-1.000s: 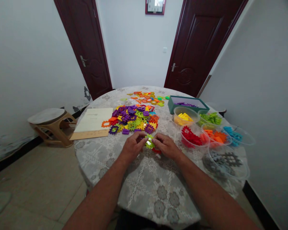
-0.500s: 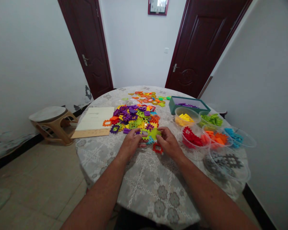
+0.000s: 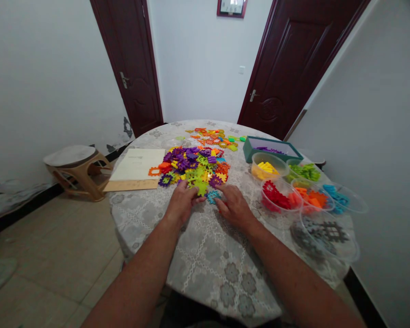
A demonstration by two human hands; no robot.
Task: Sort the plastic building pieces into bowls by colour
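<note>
My left hand rests on the round table at the near edge of a heap of coloured plastic interlocking pieces. Its fingers are curled, pinching a lime green piece. My right hand lies palm down just to the right, fingers stretched out. Its fingertips touch a small teal piece lying between the two hands. The red piece seen earlier is hidden.
Clear bowls at the right hold sorted pieces: yellow, red, green, orange, blue, grey. A green box stands behind them. A wooden board lies at the left; a stool stands beside the table.
Both hands have moved forward to the heap's near edge and down onto the table. The green piece went with the left hand. The right hand let go and now covers the red piece.
</note>
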